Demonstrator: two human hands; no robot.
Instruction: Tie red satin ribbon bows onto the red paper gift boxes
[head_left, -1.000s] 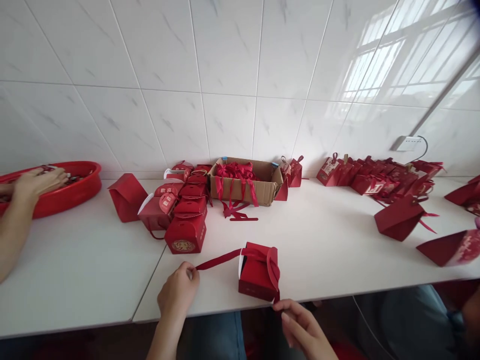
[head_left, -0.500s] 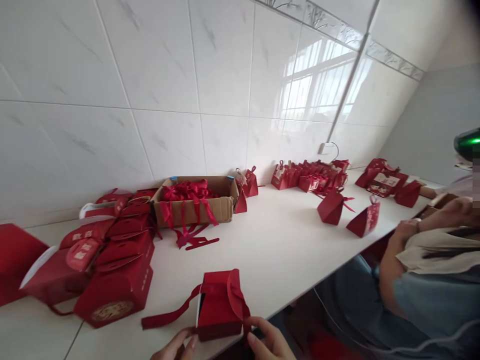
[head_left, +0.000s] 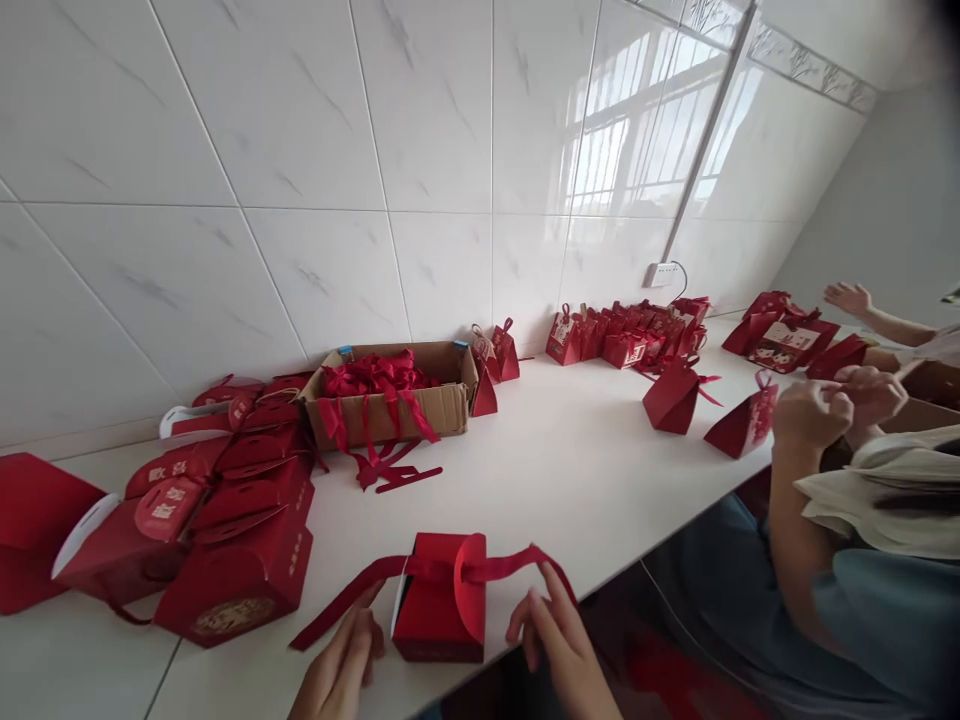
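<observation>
A small red gift box (head_left: 439, 615) stands near the table's front edge, a rounded flap folded over its top. A red ribbon (head_left: 491, 568) threads through the flap and stretches out to both sides. My left hand (head_left: 341, 660) is left of the box, fingers close together at the ribbon's left part, whose end trails to the left. To the right, my right hand (head_left: 555, 635) has its index finger and thumb at the ribbon's right part, which arches over the fingertip. How firmly each hand grips the ribbon is partly hidden.
A cardboard box (head_left: 442, 412) full of red ribbons stands against the wall. Larger red boxes (head_left: 232, 580) are grouped at the left. Finished-looking small red bags (head_left: 671, 395) stand farther right. A co-worker's hands (head_left: 832, 405) are at the right edge, with another person's hand (head_left: 847, 297) beyond.
Both my hands have moved up from the box's lower sides to the ribbon. The ribbon's right part, earlier hanging down, now extends to the right. The co-worker's hands have risen.
</observation>
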